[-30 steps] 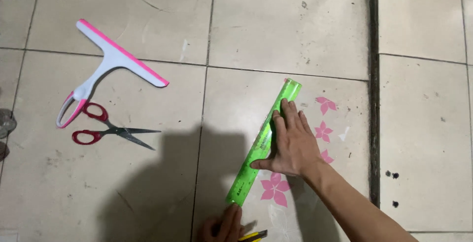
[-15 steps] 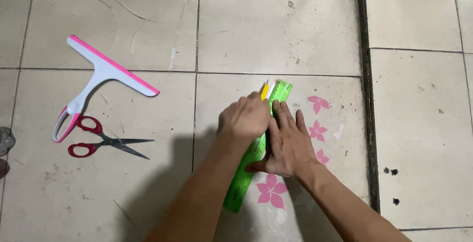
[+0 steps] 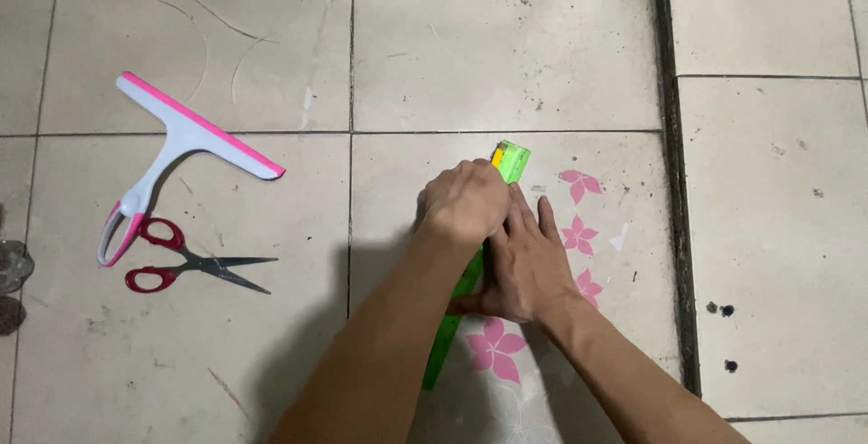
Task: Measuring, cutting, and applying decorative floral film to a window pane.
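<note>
Right hand (image 3: 523, 263) seemingly presses green ruler (image 3: 513, 160) flat.

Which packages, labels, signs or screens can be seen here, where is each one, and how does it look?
None: no package, label, sign or screen is in view.
Nearest to one: a thin sheet with pink flower prints, flat on the tiled floor under the green ruler and both hands, the left hand and the right hand.
</note>
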